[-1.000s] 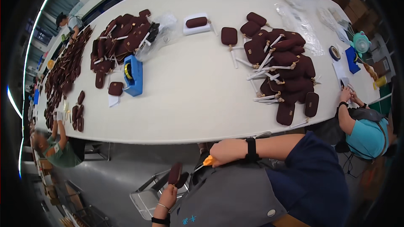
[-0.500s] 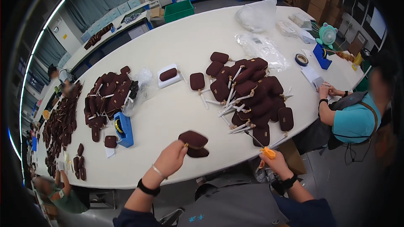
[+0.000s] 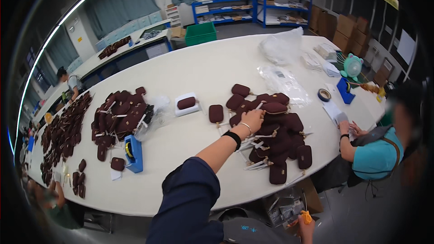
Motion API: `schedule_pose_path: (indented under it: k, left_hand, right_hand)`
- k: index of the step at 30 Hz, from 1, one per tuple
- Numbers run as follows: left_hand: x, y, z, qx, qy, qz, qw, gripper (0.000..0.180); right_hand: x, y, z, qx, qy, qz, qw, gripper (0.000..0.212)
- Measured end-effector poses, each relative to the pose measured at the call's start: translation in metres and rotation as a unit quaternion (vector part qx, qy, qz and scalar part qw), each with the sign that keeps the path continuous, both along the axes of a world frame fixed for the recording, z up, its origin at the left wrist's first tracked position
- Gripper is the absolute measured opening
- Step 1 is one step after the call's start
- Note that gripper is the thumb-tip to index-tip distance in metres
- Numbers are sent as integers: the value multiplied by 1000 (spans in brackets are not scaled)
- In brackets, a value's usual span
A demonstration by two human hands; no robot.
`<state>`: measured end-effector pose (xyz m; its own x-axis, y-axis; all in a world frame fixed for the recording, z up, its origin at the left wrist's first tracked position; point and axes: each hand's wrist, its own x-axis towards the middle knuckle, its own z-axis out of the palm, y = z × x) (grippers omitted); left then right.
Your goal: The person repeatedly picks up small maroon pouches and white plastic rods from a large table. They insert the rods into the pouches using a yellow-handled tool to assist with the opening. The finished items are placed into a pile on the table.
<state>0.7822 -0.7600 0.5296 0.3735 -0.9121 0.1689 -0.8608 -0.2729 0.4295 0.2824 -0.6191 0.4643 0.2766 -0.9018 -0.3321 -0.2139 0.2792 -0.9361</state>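
Observation:
My left arm stretches over the table, and my left hand [image 3: 252, 120] is at a heap of dark maroon zip pouches [image 3: 287, 129]. Its fingers are bent together among the pouches and white strips; what they grip is hidden. Several pouches carry rolled white strips [image 3: 258, 165] and small pale cords. Low at the right, off the table edge, my right hand [image 3: 306, 229] is closed around orange-handled scissors [image 3: 307, 217], their thin metal end pointing up. A single pouch [image 3: 216, 113] lies just left of the heap, and another pouch [image 3: 186, 103] rests on a white pad [image 3: 181, 111].
To the left are a second pouch heap [image 3: 118, 113], a blue tape dispenser [image 3: 134, 153] and crumpled clear plastic [image 3: 158, 108]. Plastic bags [image 3: 282, 47], a black tape roll [image 3: 324, 94] and another blue dispenser [image 3: 345, 91] lie far right. A co-worker in turquoise [image 3: 373, 153] sits at the right.
My left hand has moved forward and right from the near table edge, where it held up a pouch, to the heap. My right hand has dropped lower with the scissors. The view has shifted.

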Motion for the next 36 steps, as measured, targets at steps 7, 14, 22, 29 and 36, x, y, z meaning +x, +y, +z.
schedule_pose_path:
  k: [7,14,22,29,36]
  left_hand:
    - [50,85,-20,-85,99,-19,991,37]
    - [219,335,-39,-186,42,193,962,13]
    - [356,603,-68,-44,99,566,817,27]
    - [429,660,-103,-84,120,632,761,26]
    - [501,649,-87,-89,-41,644,759,32]
  right_hand:
    - [39,-1,-28,-105,148,128,975,26]
    - [193,42,55,25,86,289,953,23]
    - [269,77,23,-45,149,387,909,23]
    - [303,110,41,-83,220,376,896,27]
    - [306,103,22,-135,365,407,827,34]
